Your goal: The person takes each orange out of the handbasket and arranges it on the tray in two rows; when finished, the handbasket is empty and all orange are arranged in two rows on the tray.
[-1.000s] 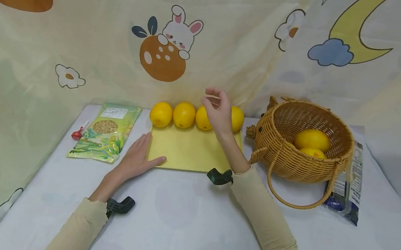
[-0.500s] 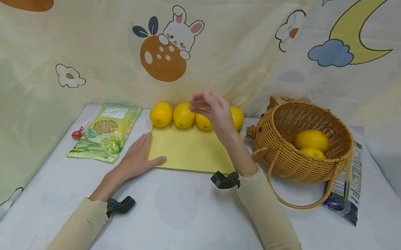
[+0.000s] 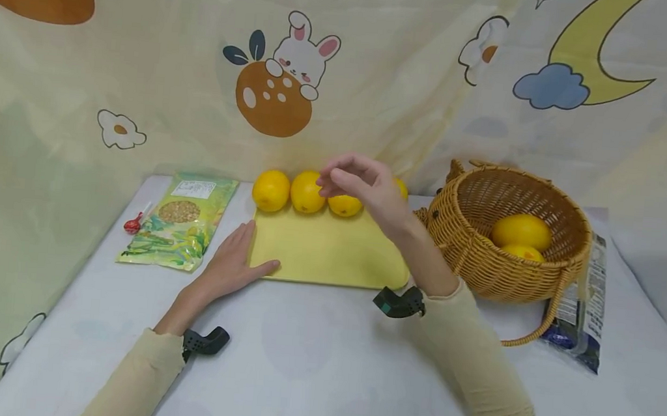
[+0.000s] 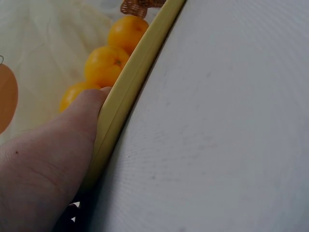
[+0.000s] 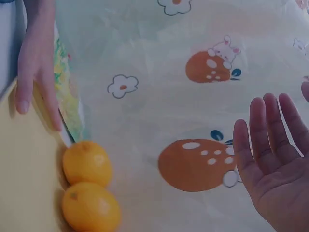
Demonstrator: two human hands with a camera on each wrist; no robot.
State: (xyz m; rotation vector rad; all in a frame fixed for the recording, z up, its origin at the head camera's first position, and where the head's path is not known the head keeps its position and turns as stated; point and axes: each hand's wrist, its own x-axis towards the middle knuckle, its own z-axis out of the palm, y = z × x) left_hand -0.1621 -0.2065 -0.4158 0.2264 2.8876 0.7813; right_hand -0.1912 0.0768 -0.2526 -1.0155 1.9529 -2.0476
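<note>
A flat yellow tray [image 3: 324, 253] lies on the table, with several oranges [image 3: 271, 190] in a row along its back edge. My left hand [image 3: 234, 259] rests at the tray's left side, fingers extended along the edge and thumb at the front left corner. In the left wrist view the thumb side of that hand [image 4: 48, 159] touches the tray's edge [image 4: 120, 96]. Raised above the right part of the tray, my right hand [image 3: 370, 188] holds nothing; its fingers are loosely bent. It partly hides the oranges on the right. The right wrist view shows its palm [image 5: 277, 154].
On the right stands a wicker basket [image 3: 498, 280] with several yellow-orange fruits [image 3: 522, 231], beside a dark plastic packet [image 3: 576, 338]. To the left lie a green food bag [image 3: 182, 222] and a red lollipop [image 3: 133, 223]. A printed cloth hangs behind.
My right hand has turned and its forearm has shifted to the right, the fingers staying loose. My left hand keeps its place on the tray. The view has shifted slightly.
</note>
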